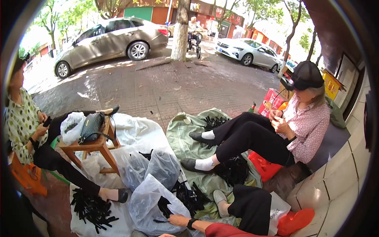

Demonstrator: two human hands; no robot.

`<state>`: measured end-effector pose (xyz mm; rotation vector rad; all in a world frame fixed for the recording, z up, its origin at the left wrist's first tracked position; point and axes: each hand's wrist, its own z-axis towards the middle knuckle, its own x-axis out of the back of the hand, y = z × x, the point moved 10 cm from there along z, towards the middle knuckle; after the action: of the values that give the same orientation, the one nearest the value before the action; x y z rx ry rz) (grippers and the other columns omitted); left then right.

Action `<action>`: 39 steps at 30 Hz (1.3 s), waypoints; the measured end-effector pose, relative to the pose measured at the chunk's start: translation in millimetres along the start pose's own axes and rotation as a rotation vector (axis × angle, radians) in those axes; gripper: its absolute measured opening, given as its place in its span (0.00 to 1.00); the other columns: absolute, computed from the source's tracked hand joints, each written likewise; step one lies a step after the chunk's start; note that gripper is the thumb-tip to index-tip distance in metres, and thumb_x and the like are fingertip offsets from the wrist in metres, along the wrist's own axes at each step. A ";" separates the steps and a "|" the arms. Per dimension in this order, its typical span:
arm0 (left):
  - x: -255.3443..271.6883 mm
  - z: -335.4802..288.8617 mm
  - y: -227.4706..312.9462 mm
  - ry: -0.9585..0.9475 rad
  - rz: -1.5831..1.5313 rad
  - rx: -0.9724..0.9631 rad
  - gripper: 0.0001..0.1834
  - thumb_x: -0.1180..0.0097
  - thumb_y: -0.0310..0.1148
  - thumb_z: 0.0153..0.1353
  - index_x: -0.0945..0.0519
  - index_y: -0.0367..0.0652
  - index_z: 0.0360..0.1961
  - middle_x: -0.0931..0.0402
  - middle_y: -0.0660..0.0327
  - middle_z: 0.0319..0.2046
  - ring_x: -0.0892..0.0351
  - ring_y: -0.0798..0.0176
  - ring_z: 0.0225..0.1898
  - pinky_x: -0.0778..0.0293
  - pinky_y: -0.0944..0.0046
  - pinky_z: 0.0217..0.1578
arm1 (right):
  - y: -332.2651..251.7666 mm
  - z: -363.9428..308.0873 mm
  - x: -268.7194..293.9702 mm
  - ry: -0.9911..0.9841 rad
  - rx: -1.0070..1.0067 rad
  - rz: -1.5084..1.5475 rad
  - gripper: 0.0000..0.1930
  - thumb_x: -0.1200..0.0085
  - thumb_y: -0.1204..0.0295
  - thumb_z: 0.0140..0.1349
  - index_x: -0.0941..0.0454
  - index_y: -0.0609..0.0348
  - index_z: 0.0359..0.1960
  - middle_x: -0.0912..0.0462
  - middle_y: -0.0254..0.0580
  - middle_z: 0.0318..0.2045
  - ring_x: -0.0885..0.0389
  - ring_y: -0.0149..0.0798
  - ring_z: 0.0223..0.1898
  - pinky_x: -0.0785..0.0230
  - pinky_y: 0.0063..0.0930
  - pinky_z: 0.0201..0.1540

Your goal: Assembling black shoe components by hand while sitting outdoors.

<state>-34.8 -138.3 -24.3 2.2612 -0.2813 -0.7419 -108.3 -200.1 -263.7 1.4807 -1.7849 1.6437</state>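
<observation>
My right hand (179, 220), with a black wristband and a red sleeve, reaches in from the lower edge to a clear plastic bag (148, 197). Its fingers are closed at a thin black strip (160, 221) by the bag's side. More black pieces (164, 205) show in the bag just above the fingertips. Only a sliver of my left hand (166, 235) appears at the bottom edge, its fingers mostly cut off. A heap of black strips (94, 209) lies on white sheeting to the left, and another dark pile (193, 197) sits just beyond my right hand.
Two people sit nearby: one at left (25, 118) holding a dark piece, one at right (308, 122) with both hands together. A wooden stool (94, 145) bears a handbag (92, 126). A trousered leg (252, 209) lies right of my arm. Parked cars (114, 39) stand beyond.
</observation>
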 end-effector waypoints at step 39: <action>-100.5 -25.4 -69.1 -0.149 0.364 -0.377 0.13 0.51 0.42 0.56 0.28 0.42 0.29 0.35 0.70 0.18 0.38 0.76 0.17 0.40 0.76 0.17 | -156.1 -255.6 177.3 -0.183 0.143 0.858 0.07 0.54 0.76 0.56 0.26 0.67 0.32 0.26 0.36 0.18 0.30 0.26 0.20 0.37 0.17 0.25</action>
<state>-102.5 -34.1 -15.4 1.7404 -0.5572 -0.7013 -160.4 -33.9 37.6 0.9661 -2.6920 2.0704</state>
